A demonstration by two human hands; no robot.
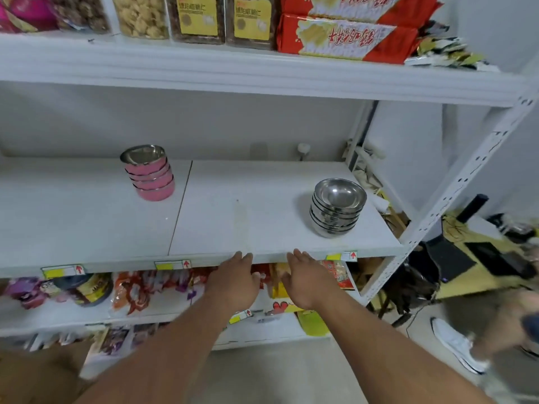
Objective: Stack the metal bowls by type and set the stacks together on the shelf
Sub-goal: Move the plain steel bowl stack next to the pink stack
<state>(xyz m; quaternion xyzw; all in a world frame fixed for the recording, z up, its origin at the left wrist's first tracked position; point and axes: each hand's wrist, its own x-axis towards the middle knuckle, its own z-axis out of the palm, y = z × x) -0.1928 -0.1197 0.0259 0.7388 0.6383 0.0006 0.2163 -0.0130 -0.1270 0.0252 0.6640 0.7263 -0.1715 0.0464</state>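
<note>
A stack of several pink-sided metal bowls (151,173) stands on the white middle shelf (233,217), left of centre toward the back. Far to its right, near the shelf's right end, stands a stack of several plain steel bowls (337,207). The two stacks are well apart. My left hand (234,279) and my right hand (304,277) hover side by side just below the shelf's front edge, palms down, fingers spread, holding nothing.
The shelf above carries snack boxes and red packets (344,39). The shelf below holds bagged snacks (134,293). A white perforated upright (455,199) frames the right side. Another person's white shoe (458,348) is on the floor at right.
</note>
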